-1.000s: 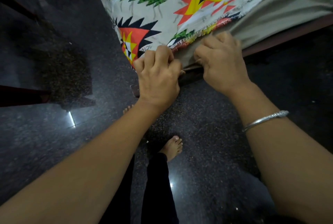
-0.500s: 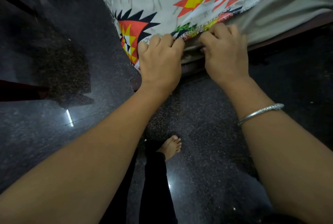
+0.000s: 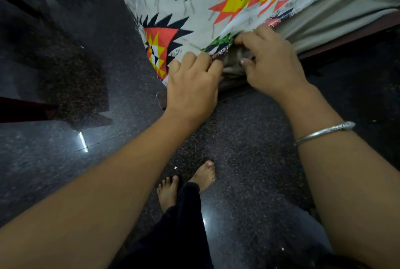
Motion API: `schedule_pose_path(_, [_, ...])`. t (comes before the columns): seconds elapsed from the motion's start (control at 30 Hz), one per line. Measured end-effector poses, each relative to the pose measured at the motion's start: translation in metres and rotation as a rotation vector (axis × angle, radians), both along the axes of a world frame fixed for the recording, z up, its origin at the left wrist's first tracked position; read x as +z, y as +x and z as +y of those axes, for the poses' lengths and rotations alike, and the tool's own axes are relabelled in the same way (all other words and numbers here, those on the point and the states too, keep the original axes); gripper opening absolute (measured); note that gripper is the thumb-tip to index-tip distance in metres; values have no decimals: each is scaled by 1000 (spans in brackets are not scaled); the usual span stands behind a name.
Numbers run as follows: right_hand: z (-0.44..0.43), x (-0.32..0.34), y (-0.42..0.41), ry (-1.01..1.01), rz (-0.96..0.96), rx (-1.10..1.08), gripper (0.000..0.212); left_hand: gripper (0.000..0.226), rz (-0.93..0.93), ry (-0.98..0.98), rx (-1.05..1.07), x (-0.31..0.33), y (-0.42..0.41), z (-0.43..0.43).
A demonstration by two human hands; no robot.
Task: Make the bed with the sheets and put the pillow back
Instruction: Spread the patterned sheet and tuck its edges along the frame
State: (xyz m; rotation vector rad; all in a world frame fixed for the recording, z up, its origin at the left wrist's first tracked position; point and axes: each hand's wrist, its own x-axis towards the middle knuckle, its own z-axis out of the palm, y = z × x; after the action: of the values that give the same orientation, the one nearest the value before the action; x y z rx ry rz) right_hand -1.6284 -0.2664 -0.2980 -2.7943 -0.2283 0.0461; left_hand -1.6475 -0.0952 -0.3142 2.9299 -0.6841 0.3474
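The patterned sheet (image 3: 194, 8) drapes over the bed's corner in the upper middle of the frame. Its frayed edge runs to the upper right along the grey mattress (image 3: 346, 15). At centre, the left hand (image 3: 192, 89) and right hand (image 3: 272, 63), nearly touching, curl their fingers onto that edge, with most fingertips hidden in the fold. Dark polished floor (image 3: 249, 138) lies open below and to the left.

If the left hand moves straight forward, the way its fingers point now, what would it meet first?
The patterned sheet: the left hand sits at its frayed edge, so it would press into that cloth at once, probably with the mattress behind it; depth is unclear.
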Motion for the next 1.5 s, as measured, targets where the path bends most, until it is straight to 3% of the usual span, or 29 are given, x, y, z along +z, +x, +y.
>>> schedule_pose_path(0.13, [-2,-6,-9,41,-51,30,24,6,40,-35,-23,-2,-2,3])
schedule_pose_path(0.2, [-6,-6,-15,51,-55,45,30,7,96,-69,-42,-2,-6,4])
schedule_pose_path(0.33, [-11,-3,-23,-41,-67,103,29,15,147,-34,-99,8,-5,-2])
schedule_pose_path(0.43, [-20,3,-22,-152,-76,11,24,30,205,-3,-214,12,4,-21])
schedule_pose_path(0.6, [-34,17,-3,-238,120,38,14,30,411,67,-246,21,18,-42])
schedule_pose_path(0.73, [-49,33,6,-169,352,45,16,43,473,63,-256,27,16,-52])
schedule_pose_path(0.83, [-78,36,14,-8,285,-51,19,60,546,-33,-294,32,21,-78])
schedule_pose_path(0.97, [-139,27,34,-195,35,-195,37,47,556,-120,-248,32,51,-131])
schedule_pose_path(1.07, [-180,17,48,-297,37,-234,48,40,544,-130,-204,28,69,-174])
schedule_pose_path(1.17, [-207,2,55,-181,79,-229,50,40,527,-71,-159,23,76,-207])
schedule_pose_path(1.37, [-229,-17,55,-136,-88,-132,19,15,397,-69,-143,7,78,-222])
schedule_pose_path(1.5, [-242,2,61,-119,148,-50,18,21,388,-10,-188,8,75,-228])
